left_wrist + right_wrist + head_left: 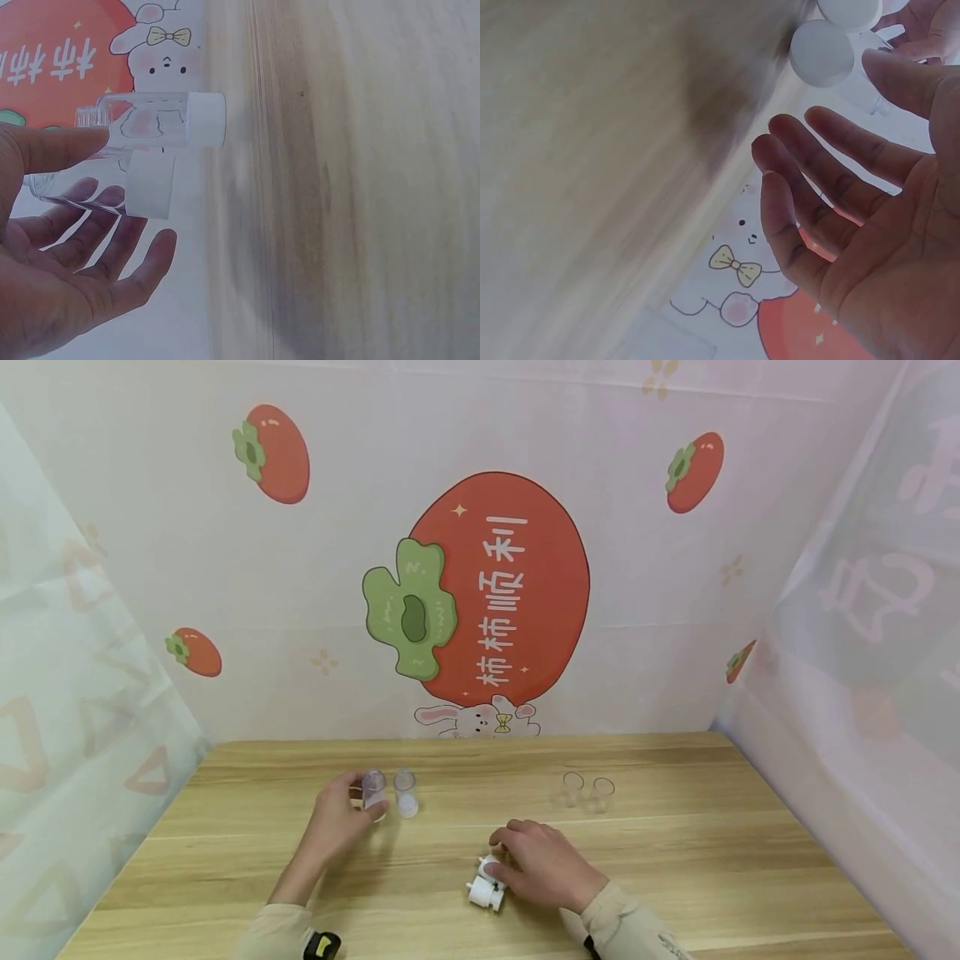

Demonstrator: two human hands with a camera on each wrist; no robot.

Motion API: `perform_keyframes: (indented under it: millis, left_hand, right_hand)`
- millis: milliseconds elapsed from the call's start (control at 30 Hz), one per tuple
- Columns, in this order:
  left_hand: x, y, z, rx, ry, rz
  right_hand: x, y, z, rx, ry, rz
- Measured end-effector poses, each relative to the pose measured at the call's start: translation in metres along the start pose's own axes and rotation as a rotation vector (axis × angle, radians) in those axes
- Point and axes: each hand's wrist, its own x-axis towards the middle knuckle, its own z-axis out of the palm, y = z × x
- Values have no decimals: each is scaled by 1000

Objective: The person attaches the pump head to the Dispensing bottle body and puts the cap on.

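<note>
Two small clear bottles with white bases stand at the back left, the left bottle (pixel 374 789) beside the right bottle (pixel 406 793). Around the left bottle is my left hand (pixel 343 817), thumb in front and fingers behind. In the left wrist view those fingers (pixel 139 274) are spread loosely, with a gap between the forefinger and the white base (pixel 150 187). Two white nozzled pump heads lie side by side near the front middle: a near pump head (pixel 486 893) and a far pump head (pixel 491 865). Beside them hovers my right hand (pixel 546 862), thumb at the far one, other fingers loosely bent.
Two transparent caps, a left cap (pixel 573 783) and a right cap (pixel 602 789), stand at the back right of the wooden table (pixel 675 860). A printed backdrop (pixel 637 693) rises behind the table's far edge, with hanging sheets at both sides.
</note>
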Motion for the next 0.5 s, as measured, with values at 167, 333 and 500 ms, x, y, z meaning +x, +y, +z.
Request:
perform_keyframes:
  millis: [167,333,500]
  left_hand:
    - [0,0,0,14,6,12]
    - [1,0,0,24,14,18]
    - [0,3,-1,21,13,24]
  right_hand:
    - [3,-3,0,0,-1,-4]
    - [4,-3,1,2,-13,-6]
    - [5,-2,2,0,-27,3]
